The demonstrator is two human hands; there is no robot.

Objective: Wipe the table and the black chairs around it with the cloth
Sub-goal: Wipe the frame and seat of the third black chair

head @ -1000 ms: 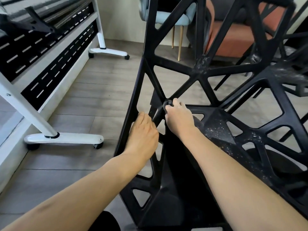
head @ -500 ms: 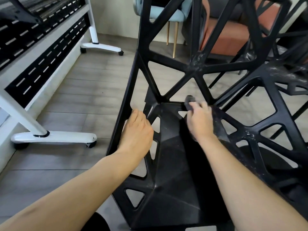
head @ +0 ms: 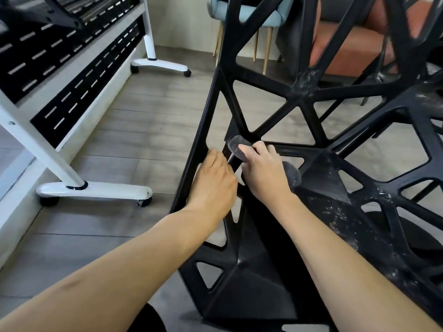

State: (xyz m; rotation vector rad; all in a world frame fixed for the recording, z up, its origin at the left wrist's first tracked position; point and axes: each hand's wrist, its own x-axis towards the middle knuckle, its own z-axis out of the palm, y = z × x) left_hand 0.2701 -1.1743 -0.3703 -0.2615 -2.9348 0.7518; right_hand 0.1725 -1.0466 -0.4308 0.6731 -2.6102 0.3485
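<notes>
A grey cloth is gripped in the right hand and pressed against a strut of the black lattice chair. The chair's left edge is clasped by the left hand, fingers curled round it, both forearms extended forward.

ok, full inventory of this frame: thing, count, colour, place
chair: one, black lattice frame, centre, dusty at right
cloth: one, grey, at a chair strut, in the right hand
more black chairs: count unclear, right
folding table: one, white frame with black slotted panel, on castors, left
armchair: one, light blue, back centre
seat: one, orange, back right
floor: grey planks
left hand: grips the chair's left edge
right hand: holds the cloth
</notes>
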